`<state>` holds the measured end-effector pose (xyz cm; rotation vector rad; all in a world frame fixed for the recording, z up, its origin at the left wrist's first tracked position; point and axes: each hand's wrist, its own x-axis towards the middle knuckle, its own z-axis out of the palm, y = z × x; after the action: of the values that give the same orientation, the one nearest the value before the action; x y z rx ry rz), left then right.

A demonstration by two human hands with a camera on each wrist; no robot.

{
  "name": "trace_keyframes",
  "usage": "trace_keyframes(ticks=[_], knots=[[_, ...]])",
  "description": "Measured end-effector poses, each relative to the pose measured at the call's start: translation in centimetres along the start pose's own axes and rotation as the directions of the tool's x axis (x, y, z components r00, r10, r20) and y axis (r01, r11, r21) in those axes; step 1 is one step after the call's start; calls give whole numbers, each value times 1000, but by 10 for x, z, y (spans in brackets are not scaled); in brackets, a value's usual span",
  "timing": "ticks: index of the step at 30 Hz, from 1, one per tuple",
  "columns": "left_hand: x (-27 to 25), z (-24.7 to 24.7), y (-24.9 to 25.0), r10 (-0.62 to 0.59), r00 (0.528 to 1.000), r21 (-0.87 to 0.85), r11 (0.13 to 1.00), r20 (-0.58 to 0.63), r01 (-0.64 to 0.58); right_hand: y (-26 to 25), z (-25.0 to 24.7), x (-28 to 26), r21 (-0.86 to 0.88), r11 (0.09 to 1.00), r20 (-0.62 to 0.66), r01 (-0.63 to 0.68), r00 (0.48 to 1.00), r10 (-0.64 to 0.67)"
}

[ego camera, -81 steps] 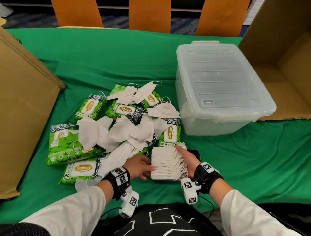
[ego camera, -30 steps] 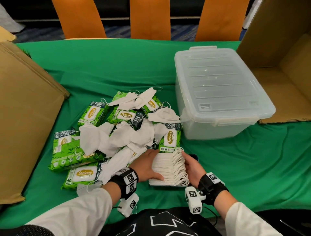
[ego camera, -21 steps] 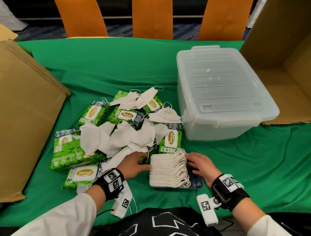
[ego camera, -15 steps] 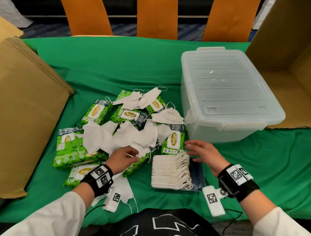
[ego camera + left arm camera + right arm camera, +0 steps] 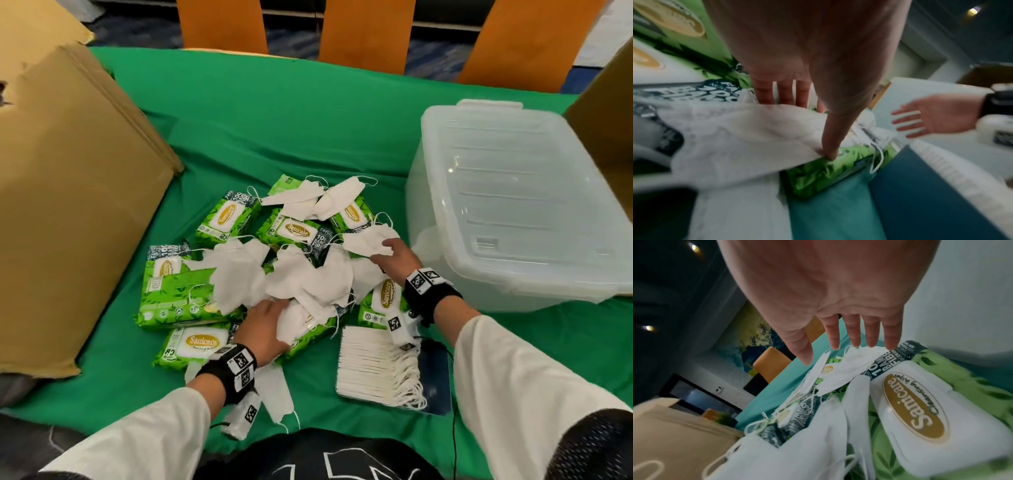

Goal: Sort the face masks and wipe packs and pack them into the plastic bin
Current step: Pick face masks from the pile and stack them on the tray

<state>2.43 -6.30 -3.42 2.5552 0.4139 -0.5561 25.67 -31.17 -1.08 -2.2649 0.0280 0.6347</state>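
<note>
One neat stack of masks [image 5: 376, 368] sits lower centre on the green surface [image 5: 308, 113]; we count that as the sorted part. Loose masks [image 5: 301, 277] and wipe packs [image 5: 226, 216] lie mixed mid-frame. Our left hand [image 5: 265, 323] pinches a loose mask, thumb pressing it in the wrist view. Our right hand [image 5: 394, 257] reaches with fingers spread, touching another mask, gripping nothing. The plastic bin [image 5: 513, 205], right of frame, is lidded; we judge nothing packed yet.
</note>
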Motion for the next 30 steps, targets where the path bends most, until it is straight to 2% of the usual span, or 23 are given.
trace_keyframes(ticks=[3,6,8,10,13,16,18,21,22,23,26,30], knots=[[11,-9,0,1,1000,7,1000,-16,-1,-10,6,29,-106,994,-53,-4,999,-2],[24,-30,4,66,996,-50,996,-67,-69,-16,5,53,-44,997,-108,-60,993,55],[35,-46,6,98,988,-161,980,-120,-117,-17,4,68,17,995,-141,-100,985,101],[49,-61,8,49,985,-308,946,-168,-99,-15,3,79,19,991,-145,-134,980,136],[81,-85,-2,-68,973,-461,887,-219,-42,-13,3,93,-112,982,-97,-150,985,140],[106,-106,-21,-123,955,-469,883,-268,-18,-12,7,96,-274,947,-36,-167,986,164],[117,-117,-35,-159,945,-436,900,-287,19,-12,11,98,-353,921,-56,-165,986,155],[118,-122,-55,-203,946,-179,971,-254,160,-11,10,102,-470,872,-120,-136,989,89],[115,-122,-61,-228,948,-125,971,-224,204,-14,9,100,-457,878,-129,-139,988,89],[111,-122,-67,-259,950,-147,961,-173,235,-13,8,101,-426,894,-123,-138,988,93],[96,-121,-76,-275,960,-325,913,-48,245,-18,8,95,-312,937,-80,-154,988,135],[72,-129,-70,-206,970,-405,904,-129,138,-32,6,86,-189,978,-161,-91,985,61]])
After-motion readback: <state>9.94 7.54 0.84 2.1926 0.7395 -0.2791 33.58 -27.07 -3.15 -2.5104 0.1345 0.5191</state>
